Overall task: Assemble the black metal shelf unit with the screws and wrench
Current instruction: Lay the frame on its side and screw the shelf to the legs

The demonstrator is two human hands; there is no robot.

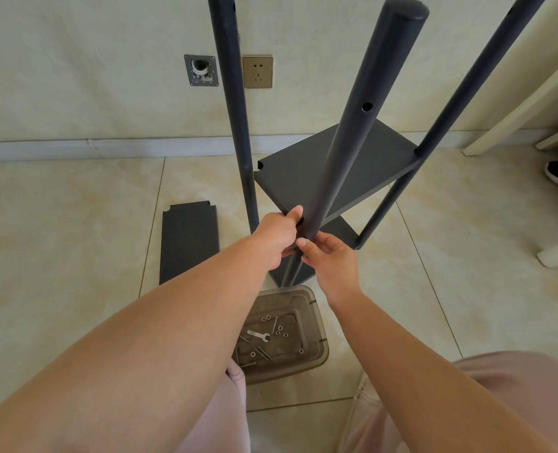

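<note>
Both hands on near pole [346,158] above tray [316,322]: left hand [276,235] grips shelf [333,165] corner, right hand [328,256] pinches pole. Stiff, smooth metal; I'd hold low.

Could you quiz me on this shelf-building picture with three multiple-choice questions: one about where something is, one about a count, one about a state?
1. Where is the wrench?
A. in the clear plastic tub on the floor
B. in the right hand
C. on the upper shelf board

2. How many upright poles can be seen?
A. one
B. three
C. five

3. What is the loose shelf board doing?
A. lying flat on the floor tiles
B. leaning on the wall
C. bolted to the poles

Answers:
1. A, it lies among the screws in the tub.
2. B, the left pole, the near pole and the right pole.
3. A, it rests apart from the frame.
</note>
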